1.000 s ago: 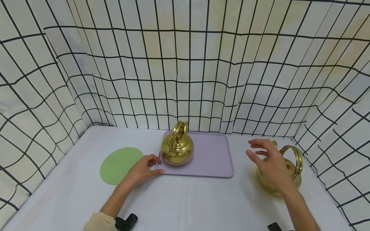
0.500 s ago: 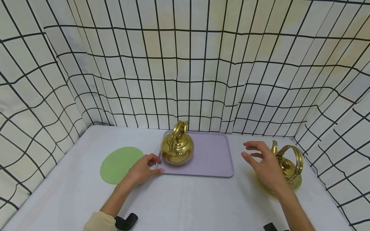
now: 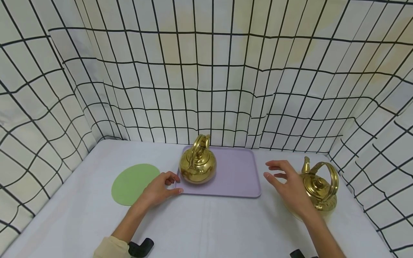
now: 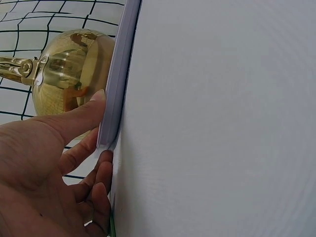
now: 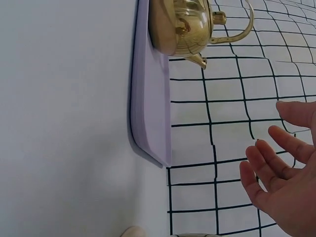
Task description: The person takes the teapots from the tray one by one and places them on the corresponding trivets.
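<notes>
My left hand (image 3: 161, 188) pinches the near left corner of a lilac tray (image 3: 238, 175). In the left wrist view the thumb lies on the tray's rim and the other fingers curl around the corner. A round brass teapot (image 3: 198, 166) with an arched handle stands upright on the tray's left part, just beyond that hand. To the right of the tray my right hand (image 3: 287, 184) hovers with fingers spread and nothing in them. Behind its wrist stands a second brass teapot (image 3: 319, 188), spout and handle visible, its lower left side hidden by the hand.
A flat green oval mat (image 3: 133, 184) lies left of the tray. A pale round mat lies under the right teapot, mostly hidden. White cloth (image 3: 206, 225) covers the table, and black-lined grid walls (image 3: 213, 79) enclose its back and sides.
My right hand has moved left, away from the right teapot toward the tray, uncovering more of that teapot. The left hand, the tray and both teapots have stayed put.
</notes>
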Demonstrator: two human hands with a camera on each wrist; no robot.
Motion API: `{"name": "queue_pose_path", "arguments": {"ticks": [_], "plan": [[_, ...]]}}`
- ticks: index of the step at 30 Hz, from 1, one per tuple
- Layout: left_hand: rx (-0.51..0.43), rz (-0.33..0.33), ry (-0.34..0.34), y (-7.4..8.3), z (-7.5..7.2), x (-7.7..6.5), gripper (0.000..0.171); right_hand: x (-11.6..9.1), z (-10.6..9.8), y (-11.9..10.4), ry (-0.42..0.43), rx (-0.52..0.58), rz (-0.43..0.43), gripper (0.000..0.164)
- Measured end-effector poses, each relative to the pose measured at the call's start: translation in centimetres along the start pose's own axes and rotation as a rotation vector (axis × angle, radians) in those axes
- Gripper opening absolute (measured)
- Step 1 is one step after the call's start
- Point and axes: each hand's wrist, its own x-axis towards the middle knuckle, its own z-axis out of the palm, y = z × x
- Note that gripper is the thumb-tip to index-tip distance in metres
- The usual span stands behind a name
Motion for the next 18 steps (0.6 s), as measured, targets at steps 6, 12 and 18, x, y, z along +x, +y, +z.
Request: {"name": "queue_pose_path", "arguments": {"ticks": [6,12,18], "plan": [[0.001,0.001,0.002,-0.1,0.1,0.0,0.034,0.3,0.7,0.4,0.008,0.025,-0.026,0.037],[-0.004,-0.006,0.001,-0.1,0.1,0.0,0.034,0.6,1.1,0.3,0.002,0.016,-0.028,0.035],[-0.007,-0.009,0.001,0.0,0.1,0.0,0.034,0.9,1.6,0.6,-0.018,0.016,-0.018,0.035]]}}
